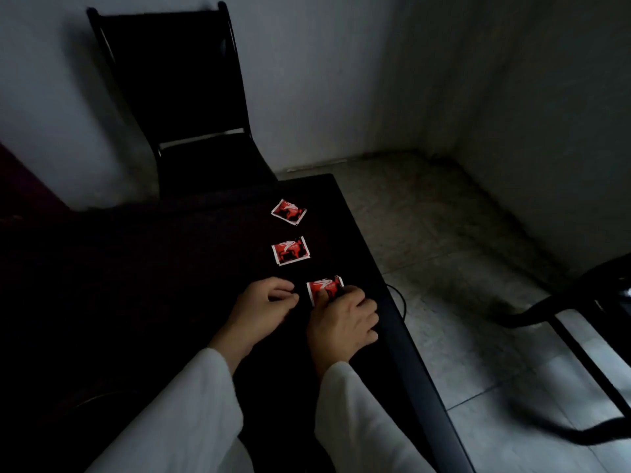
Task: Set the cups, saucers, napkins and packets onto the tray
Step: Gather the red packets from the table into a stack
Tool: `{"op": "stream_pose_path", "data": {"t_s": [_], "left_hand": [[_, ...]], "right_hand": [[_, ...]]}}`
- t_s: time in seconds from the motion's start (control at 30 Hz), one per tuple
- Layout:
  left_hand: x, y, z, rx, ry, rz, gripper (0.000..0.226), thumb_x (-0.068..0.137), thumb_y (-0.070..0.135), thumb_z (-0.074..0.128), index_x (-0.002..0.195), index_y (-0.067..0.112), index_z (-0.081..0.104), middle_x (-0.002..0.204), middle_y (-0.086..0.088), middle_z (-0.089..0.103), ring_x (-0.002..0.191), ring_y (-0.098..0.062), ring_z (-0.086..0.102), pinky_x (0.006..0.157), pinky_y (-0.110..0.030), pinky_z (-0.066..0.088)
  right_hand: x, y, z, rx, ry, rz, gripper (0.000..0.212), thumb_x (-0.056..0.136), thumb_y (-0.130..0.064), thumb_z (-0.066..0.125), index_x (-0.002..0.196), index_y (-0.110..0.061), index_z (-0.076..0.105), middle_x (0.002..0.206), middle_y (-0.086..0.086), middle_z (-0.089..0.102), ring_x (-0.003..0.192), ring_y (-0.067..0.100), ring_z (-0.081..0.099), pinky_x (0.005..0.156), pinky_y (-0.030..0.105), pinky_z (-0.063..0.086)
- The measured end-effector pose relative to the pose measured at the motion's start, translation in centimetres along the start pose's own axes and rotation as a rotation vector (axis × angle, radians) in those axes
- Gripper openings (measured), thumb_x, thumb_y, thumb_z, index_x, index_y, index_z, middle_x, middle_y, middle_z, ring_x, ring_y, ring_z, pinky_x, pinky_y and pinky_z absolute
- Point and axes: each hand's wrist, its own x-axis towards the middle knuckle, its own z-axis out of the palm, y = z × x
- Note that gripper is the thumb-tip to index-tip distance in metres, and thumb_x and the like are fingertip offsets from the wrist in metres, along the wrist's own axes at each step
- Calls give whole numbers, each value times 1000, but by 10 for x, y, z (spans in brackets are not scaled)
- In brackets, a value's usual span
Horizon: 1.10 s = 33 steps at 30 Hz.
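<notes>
Three small square packets lie in a column at the centre of the frame, near the right edge of a dark table [164, 268]. Each is glossy red with a white swoosh, dark patches and white trimmed borders. The far packet [289, 212] sits turned at an angle, the middle packet [290, 251] lies flat just below it, and both lie apart from the hands. The near packet [324, 285] is lowest, its upper right corner lifted. The right hand [343, 319] grips it along the lower edge, thumb on the red face and fingertips [353, 291] curled at its right side. Just left, the left hand [263, 302] has its fingers curled in, thumb tip against them, holding nothing visible. Both wrists show white sleeves [191, 404]. A black chair [177, 80] stands at upper left.
</notes>
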Motion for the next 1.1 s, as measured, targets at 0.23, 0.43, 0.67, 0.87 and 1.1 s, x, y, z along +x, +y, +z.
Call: {"op": "stream_pose_path", "data": {"t_s": [0.23,0.43,0.67,0.87,1.1], "left_hand": [[0,-15,-15,-478,-51,-104,24,101,14,57,124,11,63,113,-11,73,102,-21,73,80,-23,59],[4,-20,-16,-604,-38,-139,22,98,16,62,119,11,67,107,-11,77,97,-19,76,77,-25,60],[8,-19,-24,-626,-163,-126,23,92,24,70,111,13,76,110,-9,77,103,-21,74,84,-28,60],[10,-19,-35,-623,-278,-129,23,94,21,67,111,9,76,111,-15,76,104,-26,73,80,-29,60],[15,-26,-34,-703,-241,-133,19,96,12,64,109,13,78,110,-16,76,102,-29,74,75,-30,61]], "right_hand": [[5,-4,1,128,-70,-90,35,96,-36,60,126,-19,51,133,8,48,122,31,45,97,45,35],[20,-6,-9,210,-209,-169,37,95,-33,62,130,-23,57,127,9,55,116,30,55,102,44,39],[43,-16,-23,775,-728,-108,21,98,-2,59,114,-11,71,105,10,74,96,21,73,84,34,62],[52,-21,-27,588,-868,-298,10,84,1,76,93,-3,73,90,13,76,85,26,75,80,38,63],[61,-31,-7,330,-627,-500,22,78,-30,86,96,-22,77,89,-5,77,85,5,73,82,25,59]]}}
